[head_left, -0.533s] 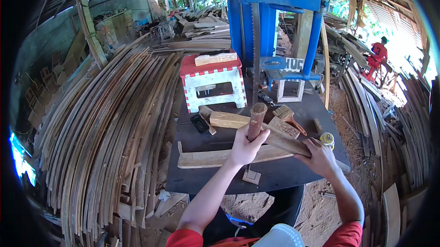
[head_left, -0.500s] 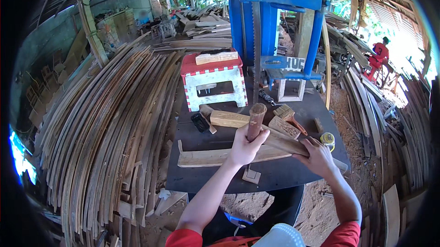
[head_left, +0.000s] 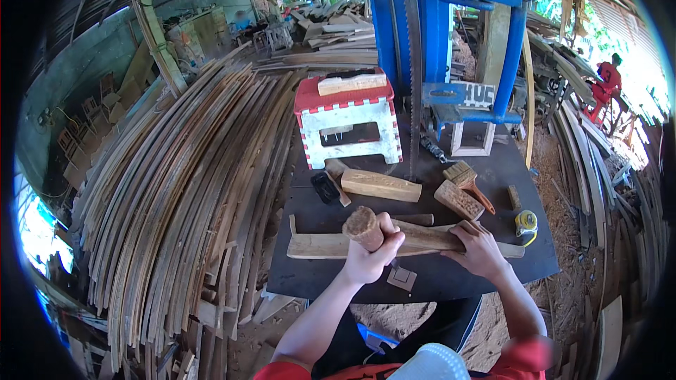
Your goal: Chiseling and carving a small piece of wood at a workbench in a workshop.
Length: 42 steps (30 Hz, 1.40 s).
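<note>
Two hands are occupying the lower centre of the frame. The left hand [head_left: 373,258] is closing around a stout wooden handle [head_left: 361,227], its broad end tilting toward the camera; the right hand [head_left: 481,250] is holding a wooden piece [head_left: 425,238]. That piece is lying between them, its long axis running left to right; the right hand is nearer, touching it, while left-hand contact cannot be confirmed. A long board [head_left: 308,246] is showing left on the dark desk [head_left: 303,278]. Beyond, at upper centre, a red-and-white stool [head_left: 345,114] is standing beside a blue machine [head_left: 433,42].
</note>
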Each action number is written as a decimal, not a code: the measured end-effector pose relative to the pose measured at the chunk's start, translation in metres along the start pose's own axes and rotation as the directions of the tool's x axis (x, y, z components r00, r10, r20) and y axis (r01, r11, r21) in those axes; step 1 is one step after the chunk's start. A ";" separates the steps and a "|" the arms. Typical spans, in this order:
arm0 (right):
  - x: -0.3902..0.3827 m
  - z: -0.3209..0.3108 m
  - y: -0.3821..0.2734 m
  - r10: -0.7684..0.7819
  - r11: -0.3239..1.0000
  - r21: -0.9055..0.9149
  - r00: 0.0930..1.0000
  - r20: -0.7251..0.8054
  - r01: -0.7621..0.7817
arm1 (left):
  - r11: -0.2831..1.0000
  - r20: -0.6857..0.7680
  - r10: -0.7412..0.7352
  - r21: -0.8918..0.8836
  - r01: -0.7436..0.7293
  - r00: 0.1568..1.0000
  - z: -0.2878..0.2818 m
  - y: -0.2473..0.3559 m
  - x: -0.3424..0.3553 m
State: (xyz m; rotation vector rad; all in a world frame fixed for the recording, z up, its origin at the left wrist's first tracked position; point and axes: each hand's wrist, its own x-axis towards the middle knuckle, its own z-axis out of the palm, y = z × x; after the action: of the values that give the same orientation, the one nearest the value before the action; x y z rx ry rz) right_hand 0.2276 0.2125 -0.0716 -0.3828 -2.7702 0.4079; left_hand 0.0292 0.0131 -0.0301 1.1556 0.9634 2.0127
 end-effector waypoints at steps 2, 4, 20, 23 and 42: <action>0.000 0.002 -0.002 0.000 1.000 0.025 1.000 -0.008 0.000 | 1.000 -0.018 -0.020 -0.024 0.020 1.000 -0.001 0.002 -0.003; 0.001 0.009 0.001 -0.038 0.999 0.025 0.998 -0.046 0.039 | 0.997 -0.014 -0.035 -0.068 0.034 0.999 -0.007 -0.001 -0.006; -0.032 0.081 -0.072 0.237 0.932 0.321 0.954 -0.184 -0.170 | 0.962 -0.074 0.251 -0.091 -0.257 0.965 -0.048 0.003 -0.030; -0.037 0.084 -0.074 0.176 0.962 0.241 0.966 -0.188 -0.128 | 0.931 -0.110 0.335 -0.111 -0.346 0.936 -0.053 0.003 -0.050; -0.035 0.093 -0.063 0.266 0.835 0.533 0.950 -0.166 -0.141 | 0.889 -0.130 0.435 -0.094 -0.448 0.891 -0.050 0.025 -0.069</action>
State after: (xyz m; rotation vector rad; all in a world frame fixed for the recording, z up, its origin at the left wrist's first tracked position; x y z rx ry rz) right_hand 0.2149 0.1223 -0.1454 -0.5499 -2.2732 1.0573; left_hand 0.0107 -0.0697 -0.0572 1.3002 0.6496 2.4775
